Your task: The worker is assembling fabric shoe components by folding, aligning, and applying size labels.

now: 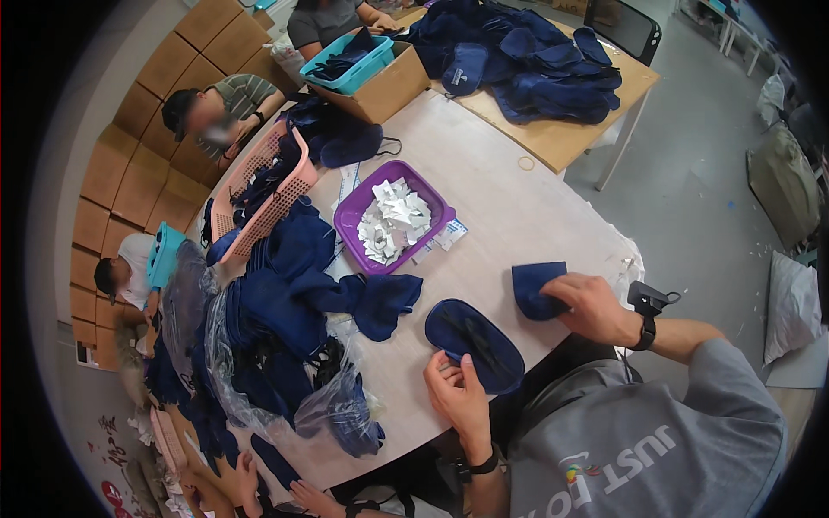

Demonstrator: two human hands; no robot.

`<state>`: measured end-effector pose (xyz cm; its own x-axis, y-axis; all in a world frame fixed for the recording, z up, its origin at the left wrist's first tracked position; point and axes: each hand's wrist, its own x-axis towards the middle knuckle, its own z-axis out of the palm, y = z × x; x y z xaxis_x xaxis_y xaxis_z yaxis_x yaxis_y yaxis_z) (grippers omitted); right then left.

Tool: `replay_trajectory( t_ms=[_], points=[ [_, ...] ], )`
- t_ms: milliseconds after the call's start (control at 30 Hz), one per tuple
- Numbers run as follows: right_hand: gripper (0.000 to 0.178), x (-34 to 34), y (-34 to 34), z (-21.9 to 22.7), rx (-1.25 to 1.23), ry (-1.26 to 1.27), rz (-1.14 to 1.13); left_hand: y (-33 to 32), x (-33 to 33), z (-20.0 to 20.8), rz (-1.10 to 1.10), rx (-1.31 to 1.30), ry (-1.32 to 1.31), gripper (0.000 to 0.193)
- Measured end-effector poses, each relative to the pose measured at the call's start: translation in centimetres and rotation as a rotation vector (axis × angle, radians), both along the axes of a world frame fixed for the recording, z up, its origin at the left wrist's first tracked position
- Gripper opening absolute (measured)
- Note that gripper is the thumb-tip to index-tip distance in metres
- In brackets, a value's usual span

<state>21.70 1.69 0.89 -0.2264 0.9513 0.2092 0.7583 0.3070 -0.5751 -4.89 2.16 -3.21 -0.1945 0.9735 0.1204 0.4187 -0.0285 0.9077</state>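
Observation:
In front of me on the table lies a navy oval fabric piece (503, 356) with dark bands across its middle. My left hand (458, 395) is at its near left edge, thumb on the rim and fingers curled, closed on that edge. To the right is a smaller folded navy fabric piece (532, 292), squared at the far edge and rounded at the near one. My right hand (596, 309) pinches its right side, fingertips partly hidden. Beyond stands a purple basin (443, 237) full of small white paper slips (393, 220).
Navy fabric pieces (285, 285) and clear plastic bags (332, 410) crowd the table's left. Behind them are a pink basket (302, 173) and a carton (406, 86) bearing a teal basket (367, 73). More navy pieces (553, 86) cover the wooden table (635, 86). Other people work along the left.

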Motion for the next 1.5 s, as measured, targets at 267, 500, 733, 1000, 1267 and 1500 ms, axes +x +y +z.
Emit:
replay_trajectory(
  t_ms=[267,500,733,1000,1267,1500],
  points=[
    [0.058,-5.4,2.0,-1.8,0.153,0.220,0.066,-0.1,-0.9,-1.4,-0.067,0.031,-0.111,0.026],
    [0.057,-7.4,2.7,-3.6,0.081,0.183,0.077,0.7,-1.1,-0.7,-0.212,0.184,0.148,0.029],
    [0.050,-7.4,3.1,-3.2,0.037,0.236,0.036,2.0,-2.0,0.3,-0.326,0.112,0.209,0.032],
    [0.047,-6.0,3.7,-2.7,-0.060,0.387,-0.003,2.4,-2.3,0.2,-0.365,0.191,0.471,0.033],
    [0.049,-1.5,2.3,-0.6,0.092,0.089,-0.107,2.2,-2.4,0.2,-0.346,0.169,0.483,0.031],
    [0.049,-1.2,1.8,-0.5,-0.093,0.177,-0.161,2.0,-2.5,-0.1,-0.360,0.177,0.516,0.033]
  ],
)
